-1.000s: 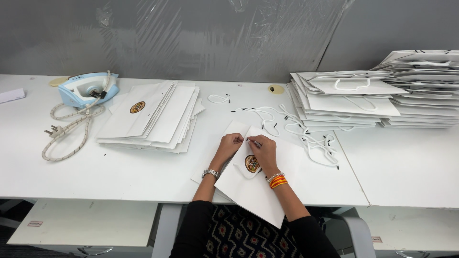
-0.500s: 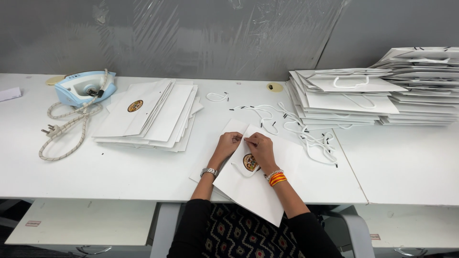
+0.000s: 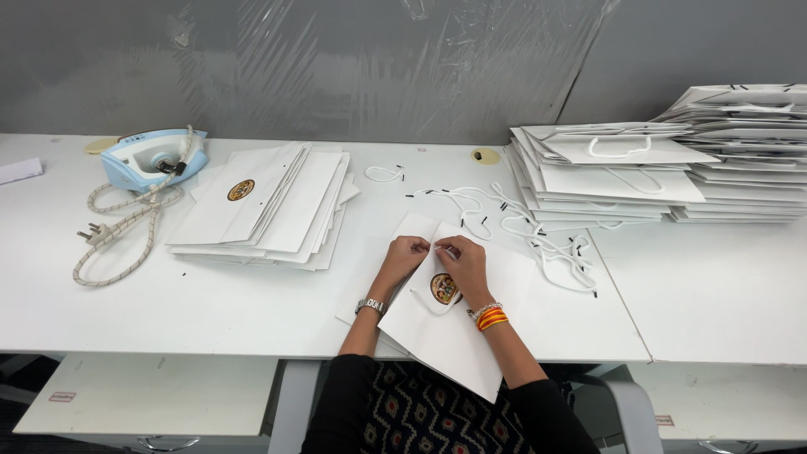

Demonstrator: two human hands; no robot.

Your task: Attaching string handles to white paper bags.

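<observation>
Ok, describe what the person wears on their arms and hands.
The left hand carries a silver metal wristwatch at its wrist. The right hand has orange and red stacked bangles with a thin beaded bracelet. Black sleeves are pushed up near the elbows.

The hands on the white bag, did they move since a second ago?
Barely. The left hand and right hand stay together at the top edge of the white paper bag, fingers shifting slightly where the cord goes in. The bag, the loose cords, both bag stacks and the iron stayed put.
</observation>
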